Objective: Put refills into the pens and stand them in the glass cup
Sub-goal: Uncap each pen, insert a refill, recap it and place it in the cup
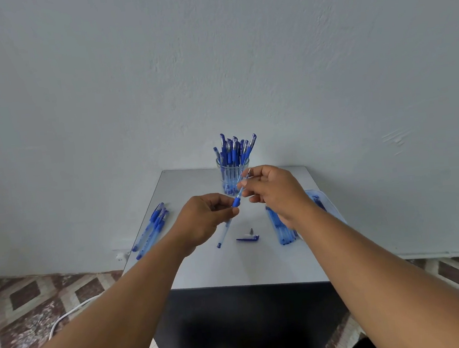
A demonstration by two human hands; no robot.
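Head view showed two hands raised over a small table (204,271). One barrel (227,224) was pinched between the thumb and curled fingers of the left hand (204,218), just below its blue grip, with its lower end slanting down toward the tabletop. One refill (243,185) was pinched between the thumb and forefinger of the right hand (273,192); its lower end entered the barrel just above the left fingertips, and its tip stood up past the right thumb. One glass cup (233,179) stood directly beyond the fingertips of both hands, holding roughly ten capped pens (234,151); the exact count could not be told. One cap (248,238) and one small metal tip (251,231) lay on the table below the right fingers. Three or four pens lay in a left pile (151,230), well apart from the left fingers. A bundle (284,230) of blue items lay under the right wrist, count unclear.
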